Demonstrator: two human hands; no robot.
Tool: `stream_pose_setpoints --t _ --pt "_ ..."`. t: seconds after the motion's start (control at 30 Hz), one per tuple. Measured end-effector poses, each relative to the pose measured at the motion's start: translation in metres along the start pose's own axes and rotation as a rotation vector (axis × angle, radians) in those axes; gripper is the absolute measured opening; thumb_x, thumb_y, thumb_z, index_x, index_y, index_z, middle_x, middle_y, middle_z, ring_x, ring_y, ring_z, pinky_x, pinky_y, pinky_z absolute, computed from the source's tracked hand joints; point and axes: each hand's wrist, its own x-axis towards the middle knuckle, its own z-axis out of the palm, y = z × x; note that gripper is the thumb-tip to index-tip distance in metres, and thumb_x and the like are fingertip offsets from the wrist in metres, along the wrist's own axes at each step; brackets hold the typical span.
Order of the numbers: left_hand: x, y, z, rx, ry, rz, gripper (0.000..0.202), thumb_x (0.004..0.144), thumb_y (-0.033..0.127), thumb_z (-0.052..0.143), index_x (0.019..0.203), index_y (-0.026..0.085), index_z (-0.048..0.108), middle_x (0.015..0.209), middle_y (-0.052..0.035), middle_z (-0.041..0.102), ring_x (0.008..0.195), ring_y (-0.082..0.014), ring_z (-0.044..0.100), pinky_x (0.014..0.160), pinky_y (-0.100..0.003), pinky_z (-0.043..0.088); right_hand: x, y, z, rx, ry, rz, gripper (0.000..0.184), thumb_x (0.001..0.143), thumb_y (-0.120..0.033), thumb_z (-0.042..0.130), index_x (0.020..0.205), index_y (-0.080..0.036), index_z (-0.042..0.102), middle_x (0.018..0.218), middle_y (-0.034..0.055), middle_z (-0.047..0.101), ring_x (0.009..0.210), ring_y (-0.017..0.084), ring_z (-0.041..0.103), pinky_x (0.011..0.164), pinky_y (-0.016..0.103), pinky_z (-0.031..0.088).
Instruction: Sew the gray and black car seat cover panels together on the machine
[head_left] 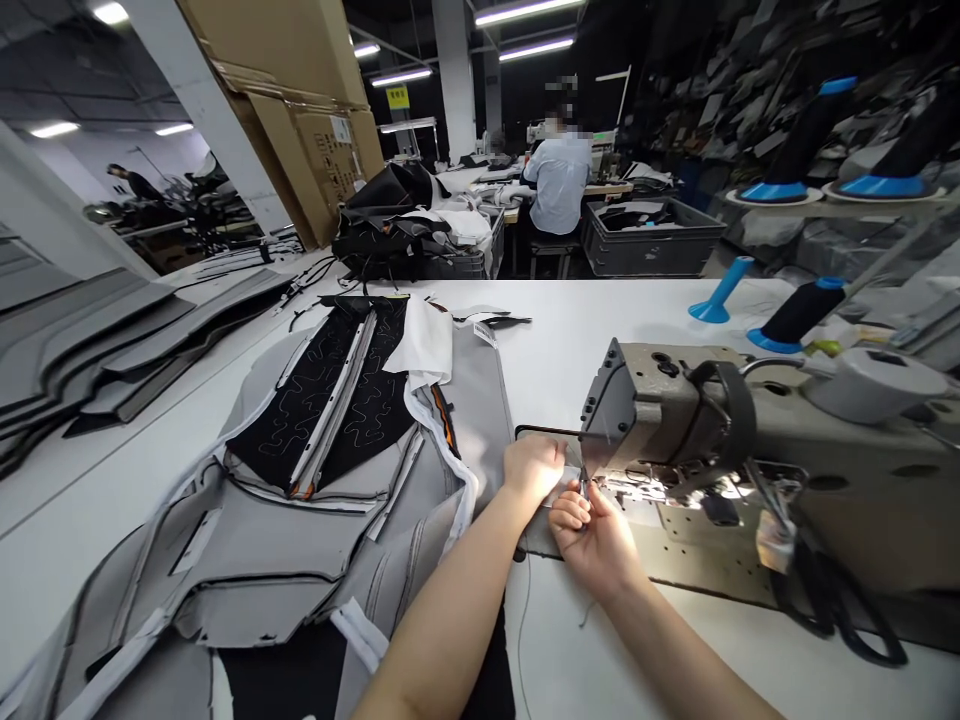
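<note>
My left hand [534, 468] is closed at the left side of the sewing machine's head [637, 400]; what its fingers hold is hidden. Just in front of it, my right hand [596, 540] is closed in a pinch below the machine's end plate, near the needle area. Whatever sits in that pinch is too small to make out. A small white piece [568, 482] shows between the two hands. Left of my hands lies a large sewn grey and black cover [277, 560], with white edging and a white cloth flap [427, 345] on top.
Black scissors [847, 600] rest by the machine's base. Behind the machine are a blue cone [720, 290] and a black thread spool [802, 315]. Stacked grey panels [112, 340] lie far left. Beyond the table, a person [559, 180] sits near a grey crate [649, 245].
</note>
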Motion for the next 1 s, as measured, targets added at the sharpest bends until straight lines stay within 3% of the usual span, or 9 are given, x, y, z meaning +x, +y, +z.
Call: stream_pose_setpoints --t 0.13,0.43,0.57,0.67,0.8,0.9,0.93,1.0 --pt "-0.001 0.000 -0.001 0.001 0.011 0.000 0.043 0.095 0.040 0.036 0.085 0.020 0.072 0.089 -0.0079 0.070 0.084 -0.0215 0.066 0.064 -0.028 0.045 0.008 -0.006 0.000 0.009 -0.032 -0.026 0.018 0.082 -0.014 0.058 0.078 -0.021 0.042 0.054 -0.0099 0.024 0.044 0.006 0.031 0.041 0.014 0.032" --pt "-0.001 -0.001 -0.001 0.031 0.041 0.000 0.041 0.095 0.039 0.036 0.083 0.022 0.071 0.090 -0.0066 0.070 0.086 -0.0203 0.065 0.066 -0.027 0.045 -0.001 0.002 0.001 -0.057 -0.090 0.038 0.014 0.083 -0.020 0.060 0.079 -0.018 0.046 0.058 -0.0084 0.030 0.046 0.005 0.034 0.044 0.016 0.035" --pt "-0.002 -0.002 -0.004 0.054 0.067 0.000 0.041 0.096 0.036 0.035 0.082 0.022 0.070 0.090 -0.0065 0.070 0.085 -0.0198 0.065 0.066 -0.027 0.044 0.013 -0.005 0.003 -0.132 -0.128 -0.057 0.019 0.084 -0.021 0.056 0.073 -0.020 0.041 0.055 -0.0098 0.021 0.043 0.007 0.027 0.042 0.016 0.030" --pt "-0.002 -0.003 -0.008 0.060 0.104 -0.003 0.044 0.098 0.034 0.030 0.083 0.021 0.070 0.089 -0.0073 0.069 0.082 -0.0187 0.064 0.065 -0.026 0.042 0.012 -0.002 0.005 -0.259 -0.165 -0.084 0.025 0.084 -0.030 0.059 0.072 -0.021 0.039 0.054 -0.0109 0.015 0.042 0.006 0.020 0.041 0.016 0.025" --pt "-0.001 -0.004 -0.010 0.048 0.136 0.005 0.044 0.098 0.034 0.031 0.079 0.019 0.068 0.085 -0.0066 0.068 0.078 -0.0171 0.062 0.061 -0.025 0.037 -0.028 0.005 0.000 -0.534 -0.219 -0.009 0.031 0.080 -0.047 0.061 0.076 -0.021 0.046 0.053 -0.0104 0.025 0.043 0.006 0.020 0.041 0.017 0.021" --pt "-0.004 -0.002 -0.010 0.030 0.146 0.017 0.043 0.097 0.030 0.031 0.073 0.017 0.064 0.075 -0.0062 0.065 0.072 -0.0161 0.059 0.057 -0.025 0.032 -0.081 -0.008 -0.019 -0.820 -0.285 0.009 0.023 0.070 -0.032 0.073 0.077 -0.018 0.056 0.059 -0.0053 0.046 0.049 0.007 0.034 0.046 0.020 0.028" --pt "-0.008 0.000 -0.010 0.023 0.143 0.023 0.044 0.097 0.029 0.030 0.071 0.016 0.063 0.071 -0.0059 0.063 0.070 -0.0159 0.058 0.057 -0.025 0.032 -0.099 -0.018 -0.029 -0.994 -0.324 -0.030 0.019 0.067 -0.024 0.075 0.075 -0.017 0.058 0.064 -0.0027 0.052 0.055 0.008 0.041 0.052 0.021 0.032" --pt "-0.020 0.003 -0.007 0.003 0.117 0.049 0.046 0.097 0.028 0.029 0.065 0.015 0.060 0.064 -0.0046 0.058 0.065 -0.0154 0.056 0.056 -0.025 0.031 -0.130 -0.045 -0.052 -1.536 -0.413 -0.217 0.007 0.073 -0.023 0.065 0.077 -0.019 0.060 0.073 0.0003 0.060 0.066 0.012 0.050 0.062 0.023 0.038"
